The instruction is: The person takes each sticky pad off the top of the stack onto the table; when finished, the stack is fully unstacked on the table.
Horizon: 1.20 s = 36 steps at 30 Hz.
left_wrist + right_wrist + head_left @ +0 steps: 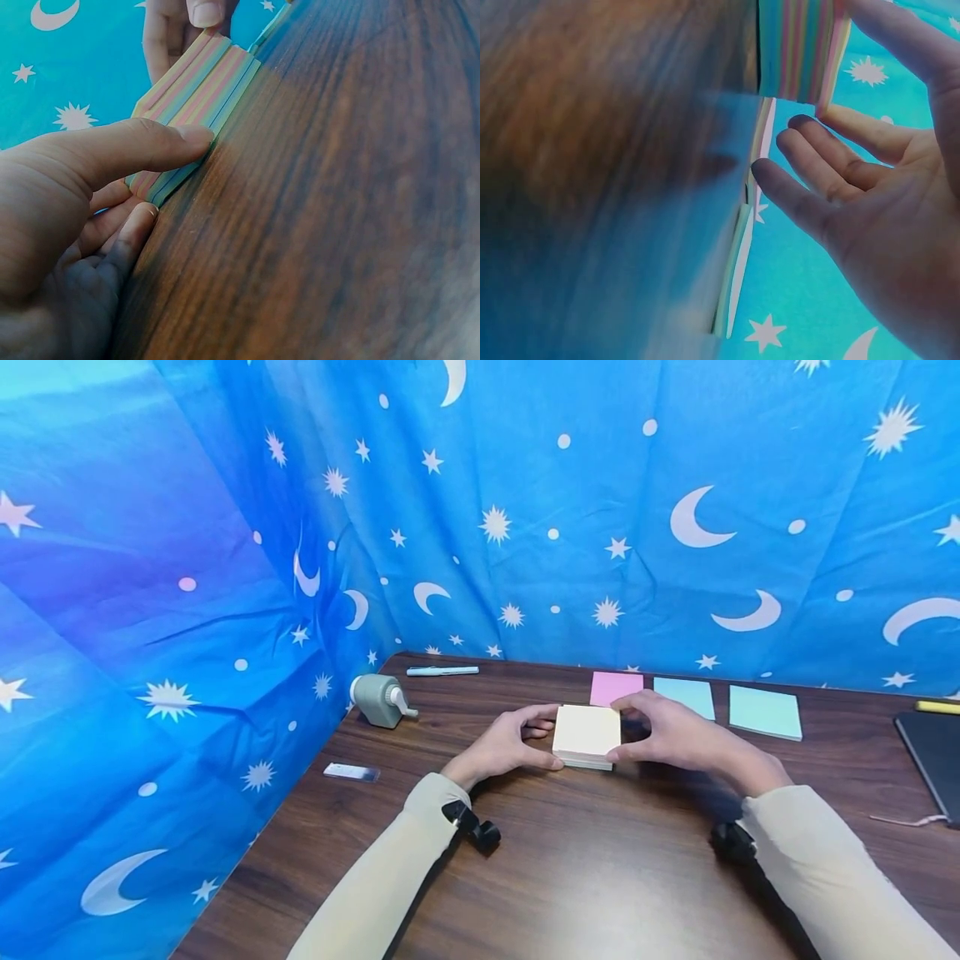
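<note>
A thick square pad of sticky notes point(587, 733), cream on top with striped coloured layers down its sides point(196, 97), rests on the brown table point(585, 860). My left hand point(542, 737) holds its left side, thumb at the near corner point(161, 144) and a finger at the far corner. From the other side my right hand point(628, 727) grips the right edge between thumb and forefinger. In the right wrist view the pad point(799, 49) sits by the thumb and forefinger, and the other fingers point(810, 187) hang loose beside it.
Behind the pad lie a pink note point(615, 685), a light blue note point(684, 696) and a teal note pad point(765, 712). A grey sharpener point(381, 699), a pen point(442, 671) and a small clear strip point(351, 771) lie left. A black notebook point(933, 752) sits at right. Blue starry cloth point(225, 568) walls the table.
</note>
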Each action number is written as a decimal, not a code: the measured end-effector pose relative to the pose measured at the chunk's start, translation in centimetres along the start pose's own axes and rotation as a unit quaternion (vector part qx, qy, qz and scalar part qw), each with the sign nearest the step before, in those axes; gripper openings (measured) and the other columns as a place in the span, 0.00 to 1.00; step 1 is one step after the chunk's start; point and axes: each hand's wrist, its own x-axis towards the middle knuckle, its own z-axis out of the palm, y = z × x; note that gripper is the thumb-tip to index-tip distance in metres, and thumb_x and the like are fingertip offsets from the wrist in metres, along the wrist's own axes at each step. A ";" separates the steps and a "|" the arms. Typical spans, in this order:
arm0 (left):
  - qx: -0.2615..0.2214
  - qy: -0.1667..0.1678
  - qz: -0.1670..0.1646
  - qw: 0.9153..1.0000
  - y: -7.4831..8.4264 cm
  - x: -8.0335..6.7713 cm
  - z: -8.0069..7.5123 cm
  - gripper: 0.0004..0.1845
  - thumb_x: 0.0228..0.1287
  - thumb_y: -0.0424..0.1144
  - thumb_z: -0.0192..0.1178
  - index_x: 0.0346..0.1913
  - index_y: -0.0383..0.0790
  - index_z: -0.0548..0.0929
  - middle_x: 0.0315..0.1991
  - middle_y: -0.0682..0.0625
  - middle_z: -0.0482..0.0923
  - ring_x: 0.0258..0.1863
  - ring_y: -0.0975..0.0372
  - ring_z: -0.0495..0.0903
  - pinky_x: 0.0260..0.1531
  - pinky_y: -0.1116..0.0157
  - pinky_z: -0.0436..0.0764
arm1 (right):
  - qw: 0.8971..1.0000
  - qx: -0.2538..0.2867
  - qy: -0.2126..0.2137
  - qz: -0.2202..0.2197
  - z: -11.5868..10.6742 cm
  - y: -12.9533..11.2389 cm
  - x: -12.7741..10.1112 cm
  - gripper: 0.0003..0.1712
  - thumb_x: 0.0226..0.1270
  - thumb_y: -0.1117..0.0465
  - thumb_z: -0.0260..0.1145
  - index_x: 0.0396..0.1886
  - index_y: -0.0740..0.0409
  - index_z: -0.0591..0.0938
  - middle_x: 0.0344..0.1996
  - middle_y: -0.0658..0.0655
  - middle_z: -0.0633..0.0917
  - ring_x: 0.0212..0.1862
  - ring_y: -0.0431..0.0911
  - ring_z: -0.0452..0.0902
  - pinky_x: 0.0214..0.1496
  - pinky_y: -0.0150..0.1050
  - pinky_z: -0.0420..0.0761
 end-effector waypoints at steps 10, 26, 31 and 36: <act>0.003 0.002 0.006 1.000 0.0 0.0 -0.1 0.45 0.58 0.38 0.81 0.78 0.43 0.73 0.64 0.49 0.80 0.59 0.63 0.79 0.62 0.65 0.78 | 1.000 -0.027 -0.003 -0.012 -0.1 -0.2 0.1 0.57 0.56 0.42 0.84 0.73 0.74 0.70 0.63 0.73 0.77 0.62 0.66 0.75 0.66 0.68 0.75; 0.001 -0.001 0.015 1.000 0.0 0.0 -0.1 0.45 0.58 0.36 0.80 0.79 0.42 0.72 0.64 0.49 0.80 0.59 0.62 0.79 0.63 0.65 0.78 | 0.999 -0.047 -0.011 -0.005 0.0 -0.5 0.0 0.51 0.55 0.46 0.85 0.70 0.72 0.74 0.58 0.67 0.80 0.54 0.60 0.76 0.62 0.65 0.79; 0.004 -0.003 0.013 1.000 0.1 0.0 -0.1 0.45 0.59 0.36 0.80 0.79 0.41 0.72 0.65 0.49 0.80 0.60 0.63 0.79 0.63 0.65 0.77 | 0.999 -0.052 -0.011 -0.002 -0.1 -0.6 -0.1 0.51 0.55 0.47 0.86 0.69 0.72 0.75 0.57 0.68 0.81 0.54 0.60 0.76 0.62 0.65 0.79; 0.005 -0.003 0.012 1.000 0.0 0.0 0.0 0.45 0.58 0.37 0.81 0.79 0.42 0.72 0.65 0.49 0.80 0.59 0.63 0.79 0.62 0.66 0.77 | 0.998 -0.058 -0.009 -0.002 -0.3 -0.5 -0.1 0.51 0.54 0.47 0.86 0.68 0.73 0.75 0.56 0.68 0.81 0.53 0.60 0.77 0.61 0.65 0.79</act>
